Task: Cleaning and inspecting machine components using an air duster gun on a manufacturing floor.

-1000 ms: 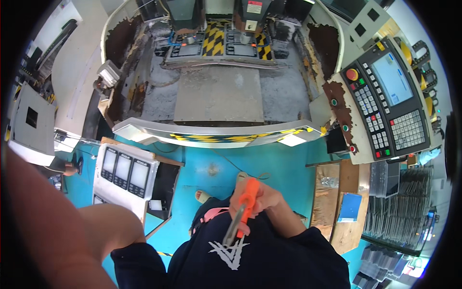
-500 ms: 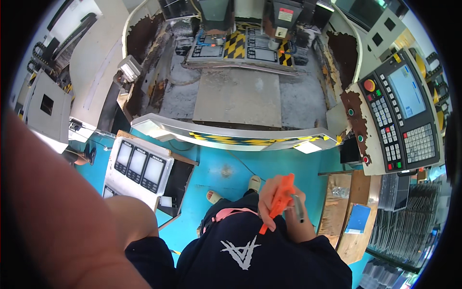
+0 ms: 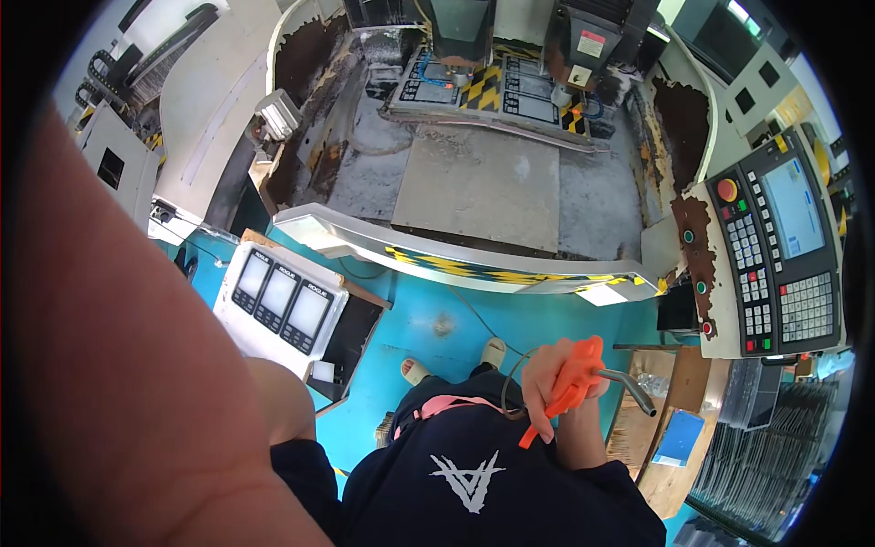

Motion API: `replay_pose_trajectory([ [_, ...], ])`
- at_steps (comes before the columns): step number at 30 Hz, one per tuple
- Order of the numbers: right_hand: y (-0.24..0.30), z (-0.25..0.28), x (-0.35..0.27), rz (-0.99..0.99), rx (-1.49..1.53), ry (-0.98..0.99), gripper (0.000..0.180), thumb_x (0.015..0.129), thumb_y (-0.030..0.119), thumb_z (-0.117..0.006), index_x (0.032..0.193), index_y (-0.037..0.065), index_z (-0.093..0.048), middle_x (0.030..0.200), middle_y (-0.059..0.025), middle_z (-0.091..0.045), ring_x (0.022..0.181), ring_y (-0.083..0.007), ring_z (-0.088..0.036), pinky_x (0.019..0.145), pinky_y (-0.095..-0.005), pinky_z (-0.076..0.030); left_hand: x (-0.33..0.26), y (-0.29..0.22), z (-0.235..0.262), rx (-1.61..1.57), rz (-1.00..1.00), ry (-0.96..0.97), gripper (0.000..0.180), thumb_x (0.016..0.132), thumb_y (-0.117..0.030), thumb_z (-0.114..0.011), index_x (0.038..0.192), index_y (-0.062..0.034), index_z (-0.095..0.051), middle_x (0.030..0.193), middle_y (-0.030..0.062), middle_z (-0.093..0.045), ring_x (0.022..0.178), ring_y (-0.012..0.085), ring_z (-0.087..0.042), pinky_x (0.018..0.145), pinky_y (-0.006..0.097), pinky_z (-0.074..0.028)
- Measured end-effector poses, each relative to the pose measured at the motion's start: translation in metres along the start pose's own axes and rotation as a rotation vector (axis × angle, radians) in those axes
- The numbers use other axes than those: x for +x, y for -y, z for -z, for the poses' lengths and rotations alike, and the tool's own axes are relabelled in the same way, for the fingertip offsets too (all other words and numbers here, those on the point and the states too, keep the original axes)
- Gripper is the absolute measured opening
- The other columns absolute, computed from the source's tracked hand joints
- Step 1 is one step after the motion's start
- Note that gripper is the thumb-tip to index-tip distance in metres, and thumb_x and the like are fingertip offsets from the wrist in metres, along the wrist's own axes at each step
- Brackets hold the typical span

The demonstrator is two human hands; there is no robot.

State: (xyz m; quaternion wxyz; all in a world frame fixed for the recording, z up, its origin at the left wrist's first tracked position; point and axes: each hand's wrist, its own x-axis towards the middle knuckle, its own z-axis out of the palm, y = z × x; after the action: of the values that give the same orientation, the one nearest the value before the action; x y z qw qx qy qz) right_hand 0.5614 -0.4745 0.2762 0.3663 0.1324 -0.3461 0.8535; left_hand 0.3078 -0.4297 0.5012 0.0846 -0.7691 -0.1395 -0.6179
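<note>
My right hand (image 3: 545,387) is closed round the handle of an orange air blow gun (image 3: 576,376), held in front of my dark shirt. Its bent metal nozzle (image 3: 629,390) points right and slightly downward, and a thin hose (image 3: 507,387) loops beside the grip. Very near the camera, my left hand (image 3: 137,346) and arm fill the left side as a large blur. The fingers of that hand cannot be made out. Ahead, inside the machine bed, framed black-and-white panels (image 3: 530,96) lie beneath two spindle heads (image 3: 463,32).
A control panel (image 3: 791,237) with screen and keys stands right. At left, a white board (image 3: 235,321) carries black-framed panels (image 3: 277,299). A wooden bench (image 3: 688,428) with a blue card (image 3: 679,438) is right of me, beside racked thin sheets (image 3: 775,456). The machine's striped front rim (image 3: 483,269) curves ahead.
The blow gun has swung so its nozzle now points further right, and the hose loop shows. My view has shifted a little left, while the left arm stays raised near the camera.
</note>
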Motion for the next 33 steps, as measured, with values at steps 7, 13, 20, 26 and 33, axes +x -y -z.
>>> replay_pose_trajectory([
  [7, 0.004, 0.004, -0.002, -0.013, -0.036, 0.026, 0.061, 0.094, 0.050, -0.067, 0.063, -0.001, -0.051, 0.052, -0.0121, -0.058, 0.049, -0.0296, -0.068, 0.039, -0.0285, -0.053, -0.003, 0.003, 0.002, 0.002, 0.007, -0.008, 0.048, 0.104, -0.022, -0.047, 0.145, 0.0013, -0.046, 0.134, 0.0183, -0.059, 0.122, 0.0324, -0.060, 0.108, 0.045, -0.046],
  [13, 0.005, 0.002, 0.001, 0.017, -0.081, 0.043, 0.066, 0.093, 0.058, -0.064, 0.061, 0.002, -0.050, 0.053, -0.0151, -0.060, 0.043, -0.0269, -0.065, 0.031, -0.0262, -0.041, -0.006, 0.005, 0.005, 0.023, 0.014, -0.030, 0.047, 0.104, -0.021, -0.047, 0.145, 0.0015, -0.046, 0.134, 0.0184, -0.060, 0.121, 0.0323, -0.060, 0.108, 0.045, -0.046],
  [20, 0.005, 0.007, 0.004, 0.021, -0.057, 0.045, 0.065, 0.093, 0.058, -0.064, 0.063, 0.002, -0.051, 0.055, -0.0171, -0.062, 0.044, -0.0263, -0.066, 0.031, -0.0262, -0.041, -0.010, 0.008, 0.007, 0.010, 0.018, -0.046, 0.047, 0.104, -0.021, -0.047, 0.145, 0.0016, -0.046, 0.133, 0.0185, -0.060, 0.121, 0.0323, -0.061, 0.107, 0.045, -0.046],
  [26, 0.006, 0.006, 0.006, -0.063, -0.068, 0.034, 0.059, 0.093, 0.051, -0.066, 0.065, 0.000, -0.052, 0.055, -0.0146, -0.061, 0.048, -0.0283, -0.068, 0.035, -0.0280, -0.048, -0.012, 0.008, 0.012, -0.009, 0.023, -0.051, 0.047, 0.104, -0.021, -0.047, 0.145, 0.0018, -0.047, 0.133, 0.0186, -0.060, 0.121, 0.0323, -0.061, 0.107, 0.045, -0.046],
  [33, -0.005, 0.009, 0.003, -0.063, -0.055, 0.011, 0.054, 0.093, 0.042, -0.067, 0.062, 0.001, -0.050, 0.051, -0.0102, -0.056, 0.049, -0.0297, -0.068, 0.037, -0.0278, -0.047, -0.012, 0.009, 0.008, -0.047, 0.019, -0.055, 0.046, 0.104, -0.020, -0.047, 0.145, 0.0020, -0.047, 0.133, 0.0187, -0.061, 0.121, 0.0323, -0.061, 0.107, 0.045, -0.046],
])
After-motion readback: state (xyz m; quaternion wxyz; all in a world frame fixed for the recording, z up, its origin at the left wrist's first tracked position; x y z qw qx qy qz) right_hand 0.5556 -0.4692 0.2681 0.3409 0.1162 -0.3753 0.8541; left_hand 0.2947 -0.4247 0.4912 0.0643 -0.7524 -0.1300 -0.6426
